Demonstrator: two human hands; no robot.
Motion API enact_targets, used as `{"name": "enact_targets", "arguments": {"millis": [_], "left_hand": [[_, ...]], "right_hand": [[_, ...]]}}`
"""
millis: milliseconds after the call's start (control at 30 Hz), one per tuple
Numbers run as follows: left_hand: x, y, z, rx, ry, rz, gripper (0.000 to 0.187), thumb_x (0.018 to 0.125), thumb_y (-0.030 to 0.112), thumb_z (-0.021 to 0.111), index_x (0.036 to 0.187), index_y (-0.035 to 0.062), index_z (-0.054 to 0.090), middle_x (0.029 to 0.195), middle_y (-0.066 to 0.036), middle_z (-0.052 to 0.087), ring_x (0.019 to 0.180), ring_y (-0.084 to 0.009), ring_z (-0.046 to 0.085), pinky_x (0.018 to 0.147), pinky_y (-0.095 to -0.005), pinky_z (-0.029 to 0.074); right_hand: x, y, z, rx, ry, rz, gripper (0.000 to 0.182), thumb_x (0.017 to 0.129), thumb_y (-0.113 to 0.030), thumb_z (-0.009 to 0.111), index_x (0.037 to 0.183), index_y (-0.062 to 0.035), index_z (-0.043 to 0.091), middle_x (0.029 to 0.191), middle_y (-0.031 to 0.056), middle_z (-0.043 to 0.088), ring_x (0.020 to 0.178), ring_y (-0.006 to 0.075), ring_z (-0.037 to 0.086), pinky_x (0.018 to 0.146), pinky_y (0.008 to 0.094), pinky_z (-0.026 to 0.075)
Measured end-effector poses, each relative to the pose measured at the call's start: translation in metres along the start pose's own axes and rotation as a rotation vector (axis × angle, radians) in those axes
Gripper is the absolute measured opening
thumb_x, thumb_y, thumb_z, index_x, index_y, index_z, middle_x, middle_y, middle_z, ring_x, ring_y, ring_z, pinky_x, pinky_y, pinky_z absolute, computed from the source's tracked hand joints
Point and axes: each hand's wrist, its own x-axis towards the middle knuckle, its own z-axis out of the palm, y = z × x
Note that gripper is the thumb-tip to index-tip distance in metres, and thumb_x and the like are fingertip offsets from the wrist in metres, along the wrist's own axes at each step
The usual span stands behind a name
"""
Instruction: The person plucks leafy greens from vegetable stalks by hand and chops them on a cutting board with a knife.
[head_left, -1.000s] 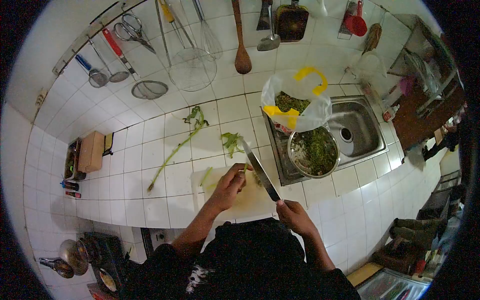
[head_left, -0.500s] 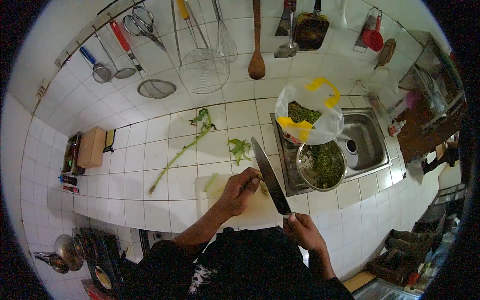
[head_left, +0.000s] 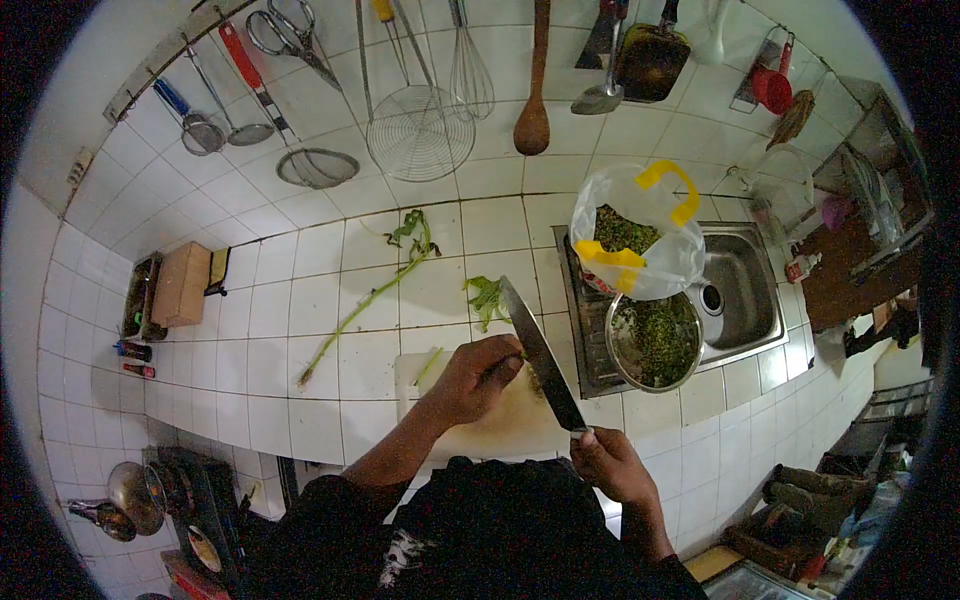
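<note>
My right hand (head_left: 612,464) is closed on the handle of a large knife (head_left: 543,358), its blade slanting up and to the left over a pale cutting board (head_left: 500,432). Beside the blade, my left hand (head_left: 480,378) is closed, fingers pressed together; what it holds is too hidden to name. Some chopped green bits lie partly behind the blade. A short green stem piece (head_left: 428,366) rests on the board's left part. Beyond the board are a green leaf (head_left: 487,300) and a long stem with leaves (head_left: 365,305) on the tiles.
Right of the knife, a metal bowl (head_left: 655,342) holds chopped greens. Behind it stands a plastic bag (head_left: 680,262) with yellow handles and more greens, near the sink (head_left: 745,290). Utensils hang on the wall, including a wooden spoon (head_left: 533,125). A cardboard box (head_left: 183,284) is at left.
The view has shifted slightly, so the bowl, bag and hanging utensils appear further right. Both hands keep nearly the same pose, with the knife still beside my left hand.
</note>
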Motion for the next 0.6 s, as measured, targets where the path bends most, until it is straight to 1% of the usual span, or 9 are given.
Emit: {"name": "enact_targets", "arguments": {"millis": [100,167,200,267,300,367,500,567,600], "left_hand": [[0.003,-0.003,-0.004,-0.002,-0.008,0.052,0.013,0.095,0.015,0.053,0.093,0.0016,0.055,0.072,-0.007,0.049,0.062,-0.0142,0.043,0.058,-0.0276,0.039],[0.006,-0.001,-0.005,0.053,-0.015,0.157,0.021,0.096,0.021,0.049,0.089,0.0032,0.056,0.068,-0.005,0.049,0.059,-0.015,0.048,0.055,-0.0301,0.042],[0.005,-0.001,-0.005,0.051,-0.017,0.159,0.021,0.096,0.021,0.049,0.089,0.0032,0.056,0.068,-0.005,0.049,0.059,-0.015,0.048,0.055,-0.0301,0.042],[0.003,-0.003,-0.007,-0.114,-0.008,0.122,0.029,0.095,0.029,0.054,0.086,0.0027,0.057,0.07,-0.005,0.053,0.063,-0.0156,0.054,0.058,-0.0286,0.045],[0.002,-0.007,-0.009,-0.114,-0.008,0.124,0.029,0.095,0.029,0.054,0.086,0.0027,0.057,0.07,-0.005,0.053,0.063,-0.0156,0.054,0.058,-0.0286,0.045],[0.001,-0.015,-0.014,-0.118,-0.041,0.117,0.023,0.094,0.022,0.057,0.089,0.0004,0.057,0.074,-0.005,0.05,0.067,-0.0139,0.049,0.059,-0.0266,0.041],[-0.003,-0.007,-0.013,-0.229,-0.081,0.054,0.025,0.093,0.022,0.059,0.083,0.0002,0.056,0.073,-0.005,0.051,0.066,-0.0137,0.048,0.059,-0.0268,0.041],[-0.001,-0.013,-0.018,-0.022,-0.04,0.222,0.027,0.091,0.024,0.062,0.079,0.0001,0.056,0.071,-0.004,0.051,0.066,-0.0129,0.047,0.059,-0.0273,0.041],[-0.001,-0.013,-0.018,-0.02,-0.041,0.227,0.027,0.091,0.024,0.062,0.079,0.0001,0.056,0.071,-0.004,0.051,0.066,-0.0129,0.047,0.059,-0.0273,0.041]], "right_hand": [[0.0,0.003,-0.002,-0.02,-0.018,0.026,0.043,0.097,-0.043,0.046,0.079,-0.004,0.049,0.067,-0.0018,0.044,0.058,0.0083,0.038,0.05,0.0243,0.031],[0.002,0.004,-0.001,-0.027,-0.016,0.017,0.043,0.098,-0.042,0.046,0.079,-0.0037,0.049,0.067,-0.0018,0.044,0.058,0.0083,0.037,0.05,0.0244,0.031],[0.001,0.005,0.0,-0.033,-0.014,0.007,0.043,0.098,-0.042,0.046,0.08,-0.0034,0.049,0.066,-0.0018,0.044,0.059,0.0083,0.037,0.051,0.0245,0.031],[-0.002,-0.005,0.005,-0.053,-0.01,0.009,0.044,0.098,-0.042,0.045,0.079,-0.0032,0.05,0.066,-0.0019,0.044,0.06,0.0084,0.037,0.052,0.0248,0.031],[-0.002,-0.009,0.007,-0.073,-0.009,0.009,0.044,0.098,-0.043,0.045,0.079,-0.003,0.05,0.066,-0.0019,0.044,0.06,0.0085,0.037,0.052,0.0251,0.031],[-0.005,-0.009,0.006,-0.141,0.0,0.037,0.045,0.098,-0.043,0.045,0.078,-0.0029,0.05,0.066,-0.0017,0.045,0.061,0.0086,0.037,0.052,0.0256,0.032],[-0.01,-0.021,0.01,-0.212,0.006,0.04,0.047,0.098,-0.045,0.044,0.077,-0.0025,0.051,0.067,-0.0009,0.047,0.062,0.0092,0.04,0.054,0.0267,0.034],[-0.011,-0.016,0.011,-0.226,0.006,0.065,0.048,0.098,-0.045,0.044,0.077,-0.0025,0.051,0.066,-0.0006,0.047,0.062,0.0094,0.04,0.054,0.0272,0.034],[-0.01,-0.014,0.01,-0.242,0.002,0.086,0.048,0.098,-0.045,0.043,0.077,-0.0024,0.051,0.066,-0.0003,0.048,0.062,0.0096,0.04,0.054,0.0277,0.034]]}}
